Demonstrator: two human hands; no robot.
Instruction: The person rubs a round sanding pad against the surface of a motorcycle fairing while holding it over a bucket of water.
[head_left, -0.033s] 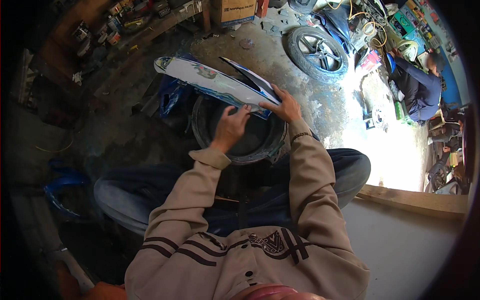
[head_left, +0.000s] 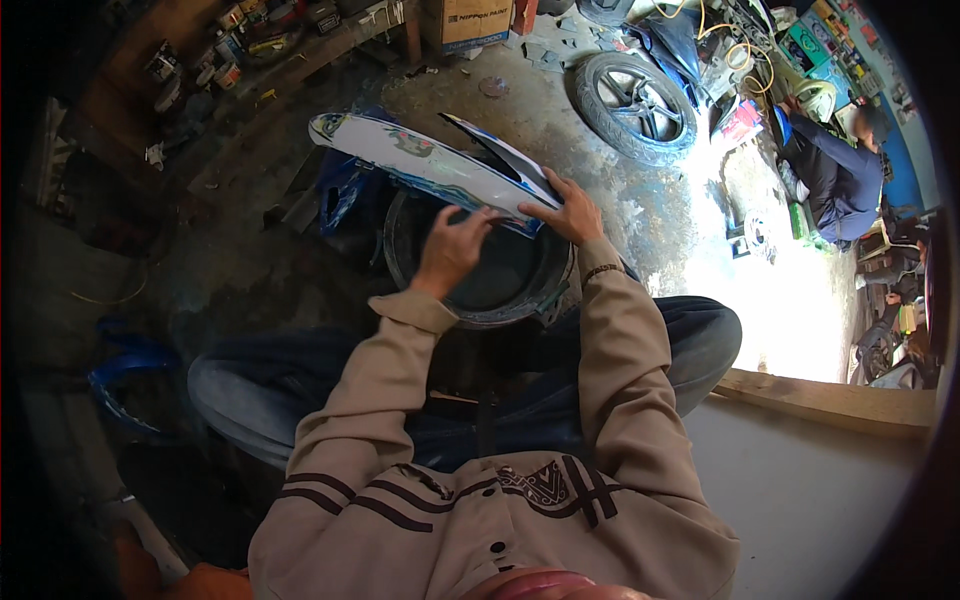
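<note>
A long white motorcycle body panel (head_left: 370, 138) with blue edging and a patchy greenish mark slants over a round black tub (head_left: 395, 262) in front of me. Dark liquid seems to lie in the tub. My right hand (head_left: 572, 212) grips the panel's right end, thumb on its face and fingers round the far edge. A dark-lined second arm of the panel rises behind the white face. Beside the panel's lower edge is my left hand (head_left: 452, 250), loosely bent with fingers apart and slightly blurred. Nothing shows in it; whether its fingertips touch the panel is unclear.
Blue plastic parts lie behind the tub (head_left: 345, 195) and at the left (head_left: 125, 375). A wheel with tyre (head_left: 636, 108) rests on the floor beyond. At the back stand a cardboard box (head_left: 470, 22) and a cluttered bench (head_left: 310, 55). A co-worker (head_left: 845, 180) sits at the right.
My left hand has shifted slightly left, its fingertips drawing back along the panel's lower edge. The panel and my right hand look unmoved.
</note>
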